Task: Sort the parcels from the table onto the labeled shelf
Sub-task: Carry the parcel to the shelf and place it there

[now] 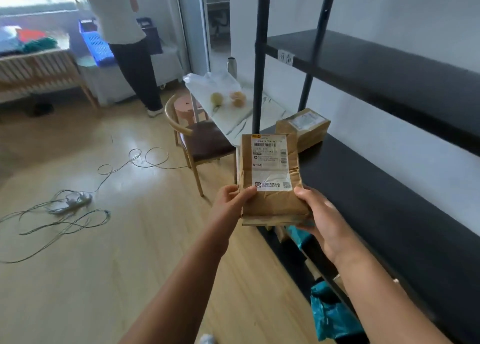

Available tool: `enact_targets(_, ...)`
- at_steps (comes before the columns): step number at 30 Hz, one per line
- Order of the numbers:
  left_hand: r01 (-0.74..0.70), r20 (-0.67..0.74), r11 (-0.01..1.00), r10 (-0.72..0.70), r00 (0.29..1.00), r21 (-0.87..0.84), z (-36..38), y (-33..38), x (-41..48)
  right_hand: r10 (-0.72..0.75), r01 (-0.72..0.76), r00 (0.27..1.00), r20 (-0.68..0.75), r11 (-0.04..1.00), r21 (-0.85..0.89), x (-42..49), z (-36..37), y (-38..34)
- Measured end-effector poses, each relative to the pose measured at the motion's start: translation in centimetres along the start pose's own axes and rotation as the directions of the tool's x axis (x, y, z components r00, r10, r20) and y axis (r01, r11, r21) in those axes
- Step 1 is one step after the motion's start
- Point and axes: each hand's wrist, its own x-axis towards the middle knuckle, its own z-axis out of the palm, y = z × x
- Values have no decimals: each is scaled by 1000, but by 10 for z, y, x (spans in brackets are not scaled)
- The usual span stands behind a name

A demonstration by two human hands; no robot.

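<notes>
left hand (231, 201), right hand (318, 214) pinch parcel (270, 177) edges | beside shelf (389, 188) front edge

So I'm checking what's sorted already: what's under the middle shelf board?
Under the middle shelf board, teal parcels sit on a lower level. The board and both hands, left and right, holding the brown parcel, cover whatever else is there.

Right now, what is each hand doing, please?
Left hand: closed on the brown parcel, at its lower left edge.
Right hand: closed on the same parcel, at its lower right corner.
</notes>
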Motion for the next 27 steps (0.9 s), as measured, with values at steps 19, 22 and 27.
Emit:
enact_targets(19, -350, 341, 924, 381, 859, -151, 9, 252, 182, -495, 432, 808, -319, 866, -252, 110, 45, -220)
enact_targets(22, -401, 412, 905, 423, 807, -143, 23, 274, 203, -508, 425, 797, -328, 856, -294, 125, 37, -239)
enact_targets(27, -449, 523, 887, 436, 732, -111, 39, 305, 237, -496, 425, 787, -368, 867, -259, 147, 28, -262)
